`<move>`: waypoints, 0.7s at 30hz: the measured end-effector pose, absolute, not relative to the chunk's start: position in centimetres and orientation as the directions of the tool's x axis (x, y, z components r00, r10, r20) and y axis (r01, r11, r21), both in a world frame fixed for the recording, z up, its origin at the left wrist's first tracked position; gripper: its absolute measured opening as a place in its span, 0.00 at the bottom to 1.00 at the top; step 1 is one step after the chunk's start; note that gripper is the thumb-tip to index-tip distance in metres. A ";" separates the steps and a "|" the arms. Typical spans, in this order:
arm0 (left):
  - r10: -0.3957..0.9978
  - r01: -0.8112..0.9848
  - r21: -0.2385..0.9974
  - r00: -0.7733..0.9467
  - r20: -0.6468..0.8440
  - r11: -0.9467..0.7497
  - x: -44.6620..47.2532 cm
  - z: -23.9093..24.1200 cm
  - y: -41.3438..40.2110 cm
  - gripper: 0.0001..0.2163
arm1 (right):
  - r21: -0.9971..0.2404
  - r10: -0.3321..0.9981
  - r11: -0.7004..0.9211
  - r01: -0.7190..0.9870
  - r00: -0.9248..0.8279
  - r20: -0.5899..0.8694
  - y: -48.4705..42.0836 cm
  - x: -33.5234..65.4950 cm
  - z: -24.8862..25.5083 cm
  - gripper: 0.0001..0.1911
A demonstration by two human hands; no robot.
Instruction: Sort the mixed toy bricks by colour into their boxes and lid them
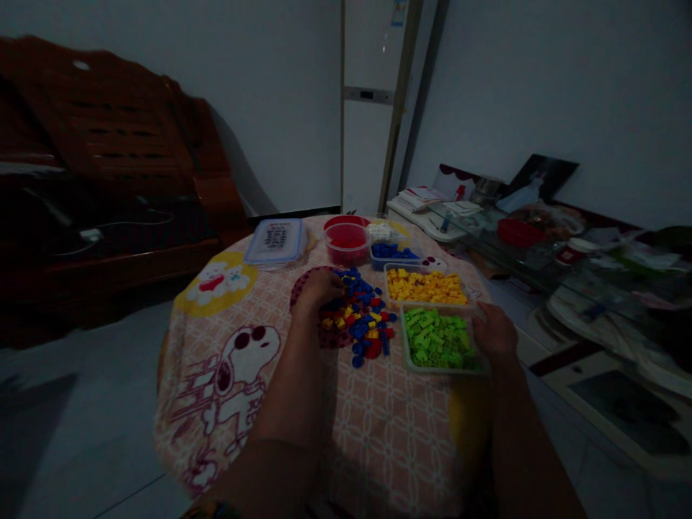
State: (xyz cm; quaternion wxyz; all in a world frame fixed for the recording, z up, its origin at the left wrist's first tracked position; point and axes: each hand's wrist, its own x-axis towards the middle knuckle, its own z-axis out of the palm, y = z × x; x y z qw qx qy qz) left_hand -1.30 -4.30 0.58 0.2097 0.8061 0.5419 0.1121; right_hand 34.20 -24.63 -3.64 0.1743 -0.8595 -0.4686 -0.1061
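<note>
My left hand (323, 288) reaches into a loose pile of mixed toy building bricks (360, 328), blue, red and yellow, on the tablecloth. Its fingers are curled downward at the pile's left side, and whatever is between them is hidden. At the right, my right hand (496, 328) is closed on the side of a clear plastic container (443, 371) filled with light green bricks (437, 339). Touching this container's far side is another clear container (386, 281) of yellow bricks (424, 286).
Farther back stand a red tub (346, 241), a container of blue bricks (392, 251), white pieces (383, 232) and a blue-rimmed lid (275, 241). A cluttered glass-topped cabinet (465, 223) is on the right, a wooden bench (124, 144) on the left.
</note>
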 end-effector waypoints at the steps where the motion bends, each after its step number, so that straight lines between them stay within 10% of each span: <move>1: 0.901 0.805 0.475 0.429 -0.056 -0.354 -1.2 0.5 -4.3 0.10 | -0.202 0.766 -0.505 0.839 0.544 0.343 -24.6 34.2 -3.6 0.22; 12: 0.919 0.787 0.475 0.328 0.218 -0.393 0.2 0.3 -4.2 0.18 | -0.179 0.767 -0.525 0.832 0.554 0.324 -24.7 34.0 -3.5 0.23; 21: 0.816 0.697 0.491 0.576 0.051 -0.523 0.5 0.0 -4.5 0.15 | -0.195 0.777 -0.495 0.847 0.532 0.337 -24.6 34.3 -3.7 0.23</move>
